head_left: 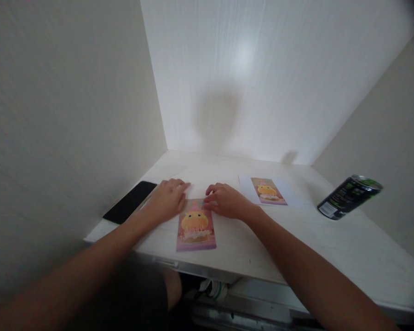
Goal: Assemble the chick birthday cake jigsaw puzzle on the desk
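A picture card (196, 230) with a yellow cartoon figure on a pink and purple ground lies flat near the desk's front edge. At its upper left corner is my left hand (169, 200), palm down, the index finger stretched toward the right. My right hand (226, 201) rests at the card's upper right corner with bent, slightly parted fingers. Its fingertips touch or overlap that corner; whether they press on it I cannot tell. Neither hand is visibly gripping anything. A matching picture (268, 192) lies on a white sheet (245, 186) further right.
A black phone (130, 202) lies by the left wall, close to my left forearm. On the right stands a dark drink can (348, 197). White panels enclose the desk (234, 253) at the back and both sides. My legs are below its front edge.
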Demonstrator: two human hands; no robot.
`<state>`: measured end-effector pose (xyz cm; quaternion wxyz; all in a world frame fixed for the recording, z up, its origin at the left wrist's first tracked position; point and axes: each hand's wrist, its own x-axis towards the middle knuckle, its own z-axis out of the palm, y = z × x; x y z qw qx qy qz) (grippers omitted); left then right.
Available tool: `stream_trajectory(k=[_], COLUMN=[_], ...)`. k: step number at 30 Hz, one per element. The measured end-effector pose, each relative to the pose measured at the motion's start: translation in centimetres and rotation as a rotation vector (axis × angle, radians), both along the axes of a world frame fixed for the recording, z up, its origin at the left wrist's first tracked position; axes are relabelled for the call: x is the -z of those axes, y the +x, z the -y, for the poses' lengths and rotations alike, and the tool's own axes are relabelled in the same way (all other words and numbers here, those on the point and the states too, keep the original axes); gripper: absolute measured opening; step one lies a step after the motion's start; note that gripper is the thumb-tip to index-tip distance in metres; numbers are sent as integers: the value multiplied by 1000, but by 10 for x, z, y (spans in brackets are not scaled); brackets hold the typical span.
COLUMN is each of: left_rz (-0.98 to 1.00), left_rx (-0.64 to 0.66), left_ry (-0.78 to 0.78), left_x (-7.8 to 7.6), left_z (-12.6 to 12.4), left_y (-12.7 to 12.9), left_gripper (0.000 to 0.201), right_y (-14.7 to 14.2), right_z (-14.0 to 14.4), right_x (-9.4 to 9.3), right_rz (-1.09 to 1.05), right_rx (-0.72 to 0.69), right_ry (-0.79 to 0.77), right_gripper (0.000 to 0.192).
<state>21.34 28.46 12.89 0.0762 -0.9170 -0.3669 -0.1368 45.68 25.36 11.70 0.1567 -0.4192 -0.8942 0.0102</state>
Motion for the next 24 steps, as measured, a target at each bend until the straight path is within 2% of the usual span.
stream_trajectory(k=[1,2,4,6,8,14,24], left_rz=[10,-31,-157,-244,-248,-187,-144], left_rx=[-100,-260,-503,-601,-643,-698,-709], left_ry=[21,33,-21,-125,-182,-147,-181], left_x=[-6,-12,-20,-21,-15,5,14], left_z=[-5,-9,-13,-9,-1,6,4], left_y=[-13,-28,-55,-74,-81,-76,-92], left_gripper=[43,48,64,74,73,66,88], right_y=[1,2,5,8,11,18,23], right_z=[-1,-2,-6,-10,-14,-24,-20], right_x=[0,0,1,4,8,23,23], right_rz=[-31,-71,-167,-273,-370,-518,-610], right_rx=[17,43,107,158,186,236,309], right_ry=[14,38,111,179,204,188,113], right_gripper=[25,26,28,30,28,30,33])
